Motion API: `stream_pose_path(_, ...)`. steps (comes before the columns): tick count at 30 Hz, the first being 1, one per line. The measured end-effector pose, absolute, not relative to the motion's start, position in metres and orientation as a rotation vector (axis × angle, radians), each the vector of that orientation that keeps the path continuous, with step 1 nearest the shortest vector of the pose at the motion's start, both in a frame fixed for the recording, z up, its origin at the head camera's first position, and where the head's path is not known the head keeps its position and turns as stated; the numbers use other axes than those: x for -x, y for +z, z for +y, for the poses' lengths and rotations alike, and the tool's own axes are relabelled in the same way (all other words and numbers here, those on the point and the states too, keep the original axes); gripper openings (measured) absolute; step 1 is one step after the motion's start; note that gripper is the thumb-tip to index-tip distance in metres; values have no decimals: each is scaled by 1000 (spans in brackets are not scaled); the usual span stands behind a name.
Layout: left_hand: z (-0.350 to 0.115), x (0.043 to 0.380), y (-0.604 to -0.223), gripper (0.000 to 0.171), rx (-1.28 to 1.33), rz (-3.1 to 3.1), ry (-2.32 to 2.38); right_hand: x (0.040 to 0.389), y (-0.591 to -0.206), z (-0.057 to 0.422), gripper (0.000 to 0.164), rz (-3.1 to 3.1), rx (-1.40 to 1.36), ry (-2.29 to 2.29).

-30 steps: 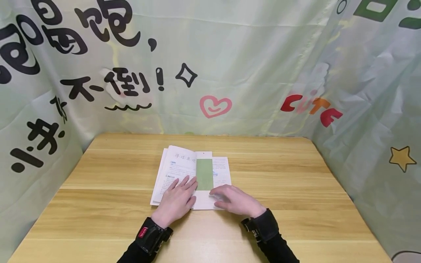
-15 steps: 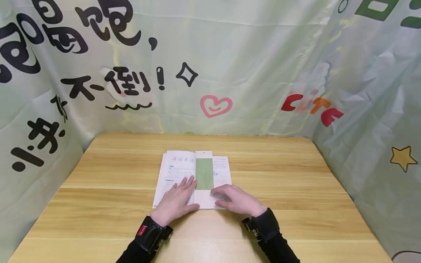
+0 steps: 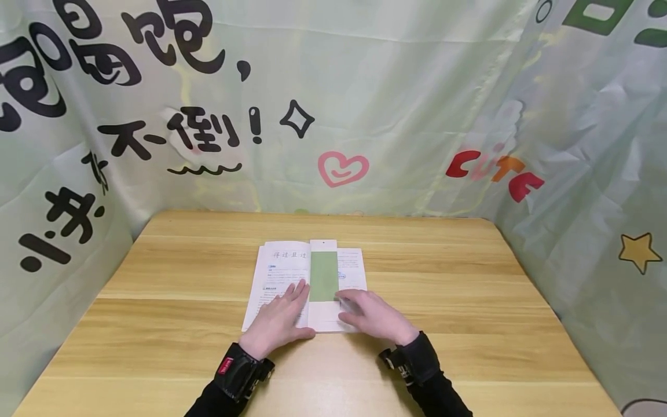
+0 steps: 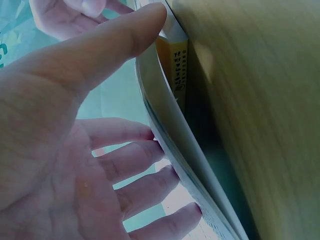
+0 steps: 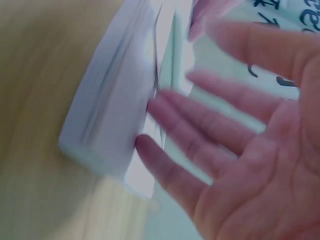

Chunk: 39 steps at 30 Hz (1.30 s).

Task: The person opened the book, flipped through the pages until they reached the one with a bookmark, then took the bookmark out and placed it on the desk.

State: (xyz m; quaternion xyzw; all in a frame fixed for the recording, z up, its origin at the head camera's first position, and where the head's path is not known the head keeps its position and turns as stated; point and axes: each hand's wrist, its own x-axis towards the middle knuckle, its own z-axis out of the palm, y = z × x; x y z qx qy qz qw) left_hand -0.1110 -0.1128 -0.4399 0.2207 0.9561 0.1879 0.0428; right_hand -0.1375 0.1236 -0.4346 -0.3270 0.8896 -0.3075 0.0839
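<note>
1. Over the wooden tabletop [image 3: 469,301], a hand could pass left, right or beyond the open book [image 3: 283,272], or between the black sleeves [image 3: 211,399].
2. The left hand [image 3: 277,321] blocks the left page's lower part; the right hand [image 3: 376,316], the right page's lower corner.
3. A narrow gap between them opens over the green-and-white bookmark [image 3: 324,275].
4. Fabric backdrop [image 3: 406,116] bounds back and sides.

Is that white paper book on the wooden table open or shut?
Open. The white paper book shows printed pages either side of a green-and-white rectangular card; the left hand rests on the left page.
</note>
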Motion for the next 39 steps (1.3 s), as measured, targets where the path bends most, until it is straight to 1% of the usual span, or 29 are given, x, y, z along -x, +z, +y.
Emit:
stream_pose_path(3, -113, 111, -440, 91, -670, 2923, 578, 138, -434, 120, 50, 2629, 877, -1061)
stream_pose_path(10, -113, 112, -440, 92, -690, 2929, 591, 142, -438, 111, 50, 2607, 671, -1326)
stream_pose_path(17, -114, 112, -442, 92, -688, 2935, 587, 150, -439, 102, 59, 2504, 425, -1497)
stream_pose_path(21, -114, 110, -441, 92, -680, 2934, 587, 154, -443, 97, 62, 2434, 333, -1566)
stream_pose_path(27, -114, 110, -442, 91, -675, 2935, 592, 158, -451, 89, 63, 2464, 396, -1512)
stream_pose_path(29, -113, 110, -442, 91, -683, 2937, 597, 159, -454, 87, 65, 2503, 424, -1480)
stream_pose_path(34, -113, 111, -441, 91, -701, 2937, 594, 158, -456, 84, 74, 2540, 375, -1455)
stream_pose_path(39, -113, 112, -441, 91, -702, 2933, 587, 157, -455, 83, 77, 2503, 356, -1493)
